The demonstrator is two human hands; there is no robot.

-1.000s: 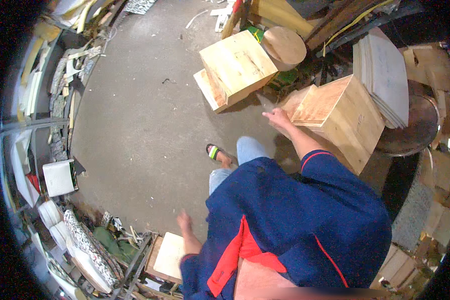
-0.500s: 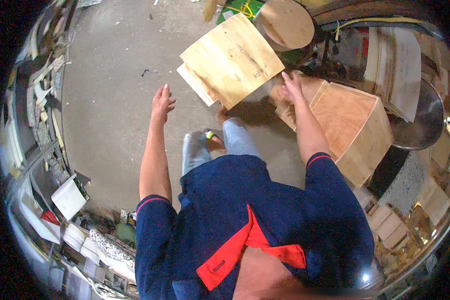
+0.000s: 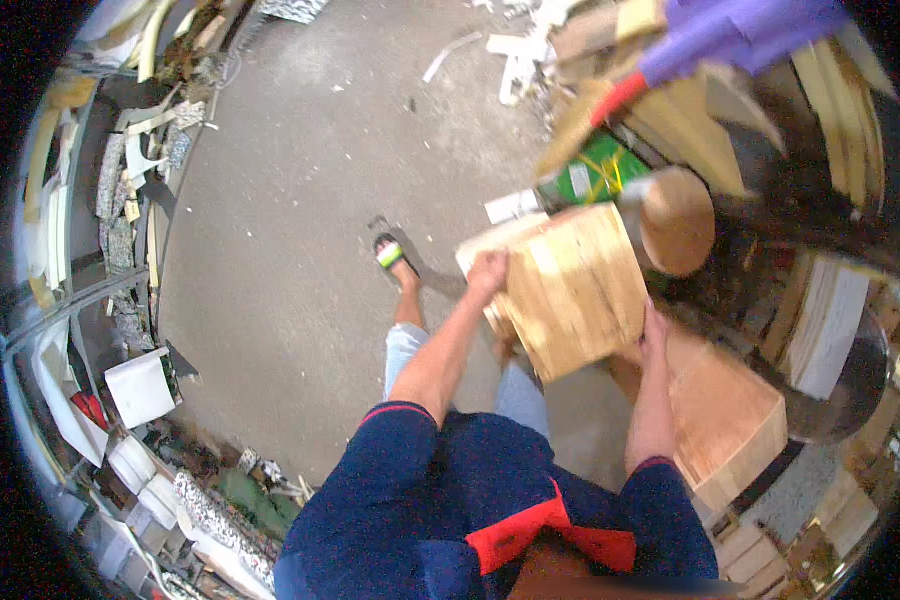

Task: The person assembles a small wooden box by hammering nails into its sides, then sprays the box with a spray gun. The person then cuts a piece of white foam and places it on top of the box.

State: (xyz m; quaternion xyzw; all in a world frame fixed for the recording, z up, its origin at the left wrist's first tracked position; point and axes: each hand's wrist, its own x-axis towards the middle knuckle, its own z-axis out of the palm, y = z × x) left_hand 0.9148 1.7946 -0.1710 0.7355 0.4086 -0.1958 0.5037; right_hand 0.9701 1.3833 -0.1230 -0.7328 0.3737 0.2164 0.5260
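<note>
- The left hand (image 3: 487, 272) is curled over the far left corner of a pale plywood box (image 3: 575, 290), fingers wrapped round the edge and pressed onto the wood
- The right hand (image 3: 654, 332) lies flat against the box's near right side, fingers pressed to the panel; how far they wrap round the edge is hidden from here
- Between the two hands the plywood box sits tilted, its broad top face turned up, held in front of the person's knees and above the concrete floor (image 3: 290, 220)
- Just beside it, to the right and lower, stands a second wooden box (image 3: 735, 420), touching or nearly touching the held one; I cannot tell which
- Beyond the held box a round wooden disc (image 3: 680, 220) shows, with a green container (image 3: 595, 170) behind it near a heap of timber offcuts
- A stack of pale boards (image 3: 820, 320) rests at the right edge of the room
- The floor is grey and bare in the middle, with scraps of white material scattered at the far end
- Along the left wall run shelves (image 3: 100, 250) crammed with patterned slabs and white sheets
- One foot in a sandal (image 3: 392, 255) is planted on the floor, left of the box
- Both arms reach forward from dark blue sleeves, the left stretched nearly straight, the right bent and close to the body
</note>
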